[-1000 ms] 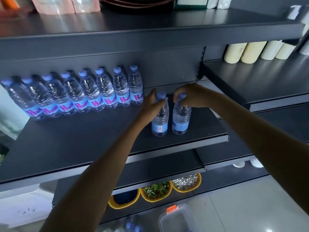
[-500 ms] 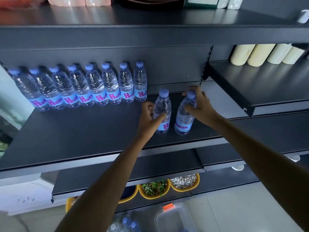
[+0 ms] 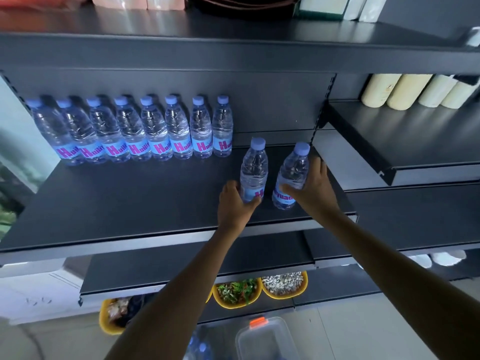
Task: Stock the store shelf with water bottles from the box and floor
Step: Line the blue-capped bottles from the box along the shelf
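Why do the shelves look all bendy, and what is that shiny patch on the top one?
Head view: the wide-angle lens bows the front edge of the middle shelf, more toward the sides. Head view: the top shelf glares with soft reflected light; beneath it is dim. Head view: the held water bottles look sharp, no motion blur.

A row of eight water bottles (image 3: 135,131) is lined up along the back edge of the dark shelf (image 3: 130,203), from its left end. Forward of it, near the right edge, a left bottle (image 3: 254,172) and a right bottle (image 3: 292,175) are stood just beside each other.
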The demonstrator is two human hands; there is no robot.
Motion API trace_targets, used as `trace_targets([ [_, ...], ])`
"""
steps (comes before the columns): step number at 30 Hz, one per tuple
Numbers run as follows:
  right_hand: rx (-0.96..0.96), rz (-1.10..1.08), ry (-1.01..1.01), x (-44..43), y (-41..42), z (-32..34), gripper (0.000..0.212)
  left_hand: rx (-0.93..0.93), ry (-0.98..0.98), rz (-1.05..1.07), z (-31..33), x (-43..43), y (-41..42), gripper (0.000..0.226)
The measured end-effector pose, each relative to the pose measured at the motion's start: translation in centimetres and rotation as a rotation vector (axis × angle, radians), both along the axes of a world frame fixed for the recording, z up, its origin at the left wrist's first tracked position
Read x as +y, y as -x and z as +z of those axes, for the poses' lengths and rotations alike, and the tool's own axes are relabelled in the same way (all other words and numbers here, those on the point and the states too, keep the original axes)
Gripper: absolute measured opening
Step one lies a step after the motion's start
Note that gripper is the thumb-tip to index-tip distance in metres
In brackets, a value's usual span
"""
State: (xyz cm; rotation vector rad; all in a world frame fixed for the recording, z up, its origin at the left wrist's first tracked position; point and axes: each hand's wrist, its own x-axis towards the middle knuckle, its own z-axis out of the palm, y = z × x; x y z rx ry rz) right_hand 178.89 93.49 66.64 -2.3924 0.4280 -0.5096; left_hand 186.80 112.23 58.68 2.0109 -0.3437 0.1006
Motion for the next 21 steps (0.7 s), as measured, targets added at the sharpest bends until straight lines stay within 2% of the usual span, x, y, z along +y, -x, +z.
trace_targets([
  [4,-0.066,0.04,-0.009,-0.4,-1.0,-0.1,0.079,-0.034,-0.039,-0.018,-0.1,-0.1,-0.2,0.044],
  [7,-0.065,0.233,-0.212,-2.0,-1.6,0.4,0.082,-0.042,-0.058,-0.011,-0.2,-0.4,-0.7,0.044],
  [10,-0.103,0.225,-0.334,-2.7,-2.1,-0.1,0.092,-0.059,-0.089,0.029,-0.1,-1.2,-0.9,0.042],
  [14,-0.125,-0.002,-0.059,-1.0,-3.5,0.0,0.078,-0.064,-0.116,0.052,-0.1,-2.2,-1.9,0.04],
  [16,-0.158,-0.035,0.033,-0.5,-4.2,0.3,0.072,-0.08,-0.137,0.059,-0.2,-2.5,-2.5,0.04],
  [19,-0.165,0.073,-0.021,-1.3,-4.9,0.6,0.052,-0.113,-0.153,0.083,-0.3,-3.1,-3.5,0.04],
  [21,-0.12,0.148,-0.104,-2.6,-5.3,0.7,0.047,-0.122,-0.156,0.113,-0.3,-3.5,-4.1,0.041],
])
